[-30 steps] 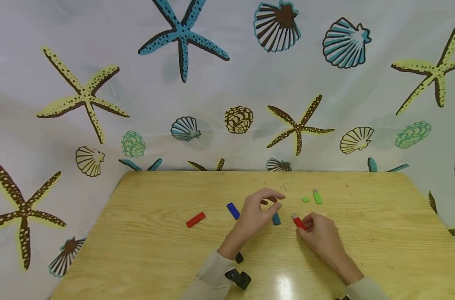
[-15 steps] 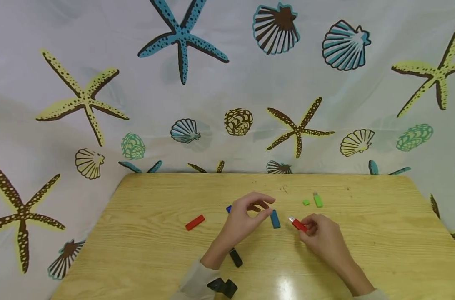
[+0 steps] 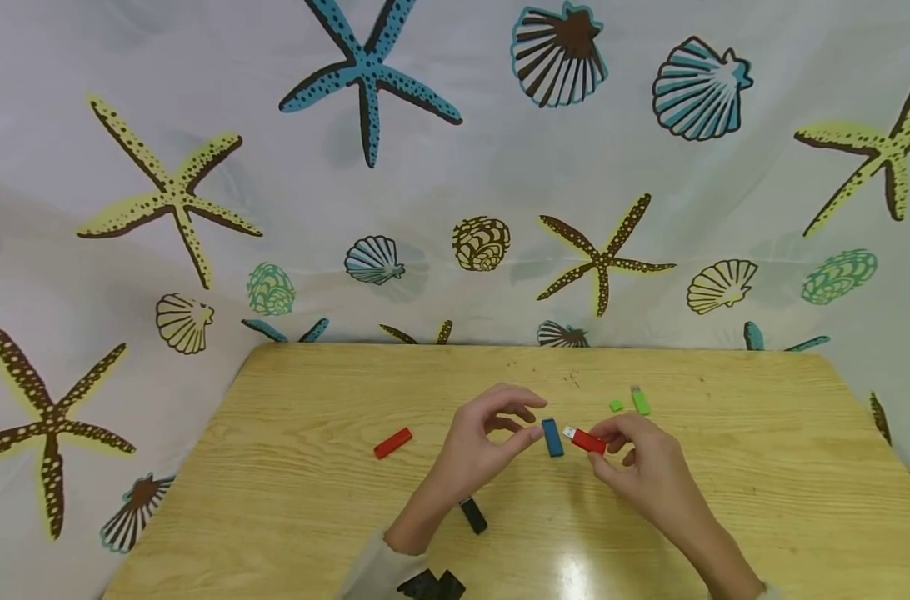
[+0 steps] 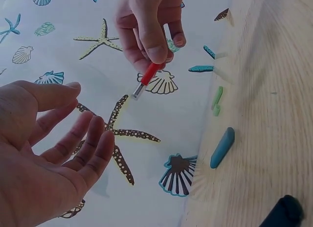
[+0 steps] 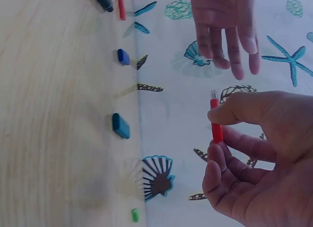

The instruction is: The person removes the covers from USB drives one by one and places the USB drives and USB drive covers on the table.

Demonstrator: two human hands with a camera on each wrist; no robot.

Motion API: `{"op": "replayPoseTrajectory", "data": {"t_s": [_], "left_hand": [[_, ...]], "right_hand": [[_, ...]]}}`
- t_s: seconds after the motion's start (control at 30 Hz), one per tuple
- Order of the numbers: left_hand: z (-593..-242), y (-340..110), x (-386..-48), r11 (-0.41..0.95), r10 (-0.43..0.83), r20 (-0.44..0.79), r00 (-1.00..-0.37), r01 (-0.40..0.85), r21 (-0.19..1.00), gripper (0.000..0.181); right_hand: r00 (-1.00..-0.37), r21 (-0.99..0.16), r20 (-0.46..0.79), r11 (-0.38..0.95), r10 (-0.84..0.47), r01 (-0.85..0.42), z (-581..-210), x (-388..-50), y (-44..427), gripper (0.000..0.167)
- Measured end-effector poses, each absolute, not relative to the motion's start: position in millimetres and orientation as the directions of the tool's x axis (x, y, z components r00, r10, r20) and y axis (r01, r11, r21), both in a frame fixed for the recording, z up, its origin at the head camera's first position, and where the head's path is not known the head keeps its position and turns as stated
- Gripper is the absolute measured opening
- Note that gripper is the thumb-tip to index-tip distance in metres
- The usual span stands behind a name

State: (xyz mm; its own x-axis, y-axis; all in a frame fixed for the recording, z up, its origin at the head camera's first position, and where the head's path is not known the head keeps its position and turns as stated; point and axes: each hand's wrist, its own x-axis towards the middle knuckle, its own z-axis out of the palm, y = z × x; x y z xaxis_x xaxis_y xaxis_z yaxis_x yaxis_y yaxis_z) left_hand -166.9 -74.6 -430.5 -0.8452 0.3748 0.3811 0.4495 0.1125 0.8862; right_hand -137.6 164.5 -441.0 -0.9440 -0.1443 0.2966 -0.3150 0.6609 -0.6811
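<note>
I note the red USB stick [image 3: 588,442] pinched in the right hand [image 3: 648,465], plug [image 3: 570,432] aimed toward the left hand [image 3: 479,436], empty and wide.

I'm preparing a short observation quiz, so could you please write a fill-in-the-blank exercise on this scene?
1. The USB stick pinched by the right hand has a ____ body.
2. Its metal plug points toward the person's ____ hand.
3. On the table, the piece lying nearest the person is coloured ____.
4. The small piece farther back lies beside a longer stick coloured ____.

Missing words: red; left; black; green.
</note>
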Motion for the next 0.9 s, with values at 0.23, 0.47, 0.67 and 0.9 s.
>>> {"op": "replayPoseTrajectory", "data": {"t_s": [0.23, 0.47, 0.67, 0.9], "left_hand": [[-426, -77, -160, 0.070, 0.385, 0.379, -0.842, 0.436, 0.897, 0.029], [-425, -80, -155, 0.022, 0.389, 0.377, -0.841, 0.417, 0.908, 0.030], [-423, -79, -149, -0.028, 0.392, 0.392, -0.832, 0.415, 0.909, 0.029], [-418, -76, -144, -0.071, 0.365, 0.427, -0.828, 0.432, 0.899, 0.026]], "right_hand": [[-0.908, -0.691, 0.357, 0.591, -0.220, -0.415, -428, -133, 160, 0.024], [-0.862, -0.667, 0.429, 0.549, -0.270, -0.504, -412, -131, 157, 0.030], [-0.820, -0.660, 0.466, 0.486, -0.332, -0.572, -401, -129, 153, 0.031], [-0.792, -0.647, 0.504, 0.457, -0.345, -0.611, -392, -124, 152, 0.033]]}}
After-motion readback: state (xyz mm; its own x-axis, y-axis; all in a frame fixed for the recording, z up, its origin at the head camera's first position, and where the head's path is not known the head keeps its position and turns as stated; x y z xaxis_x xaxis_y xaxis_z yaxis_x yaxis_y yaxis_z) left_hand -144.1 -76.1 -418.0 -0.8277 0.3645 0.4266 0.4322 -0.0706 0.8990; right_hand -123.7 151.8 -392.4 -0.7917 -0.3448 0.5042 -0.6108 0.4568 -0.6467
